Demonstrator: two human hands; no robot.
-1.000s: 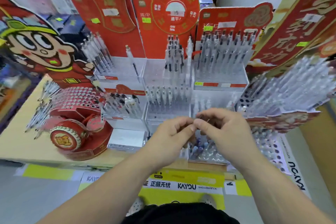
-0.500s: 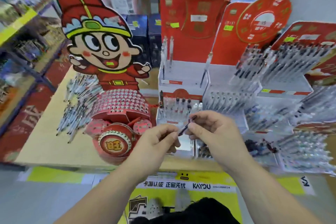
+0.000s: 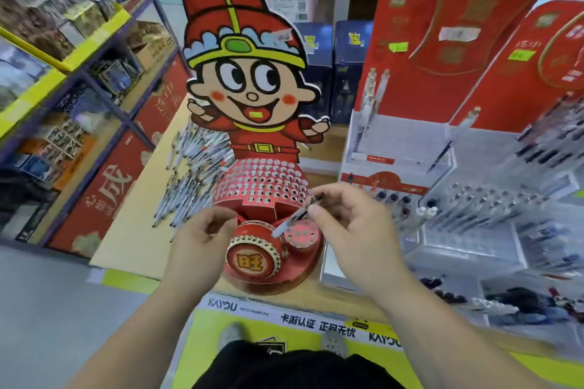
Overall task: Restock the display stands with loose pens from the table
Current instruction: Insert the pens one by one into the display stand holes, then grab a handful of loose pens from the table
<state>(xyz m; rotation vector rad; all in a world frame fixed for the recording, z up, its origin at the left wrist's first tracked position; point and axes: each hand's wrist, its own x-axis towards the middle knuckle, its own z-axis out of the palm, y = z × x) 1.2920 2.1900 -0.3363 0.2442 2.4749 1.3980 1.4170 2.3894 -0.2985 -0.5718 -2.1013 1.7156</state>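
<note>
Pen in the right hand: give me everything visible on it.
The pen is slim, with a pale barrel and a dark upper end. It tilts, pale end down-left toward the red stand's small perforated disc. The right hand pinches its dark end; the left hand is off it.

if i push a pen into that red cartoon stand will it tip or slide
Probably top-heavy: the tall cut-out figure rises well above the red base, so a push high up may tip it. It looks like thin card, likely light, so it could slide on the table. Pressing the pen straight down seems safest.
</note>
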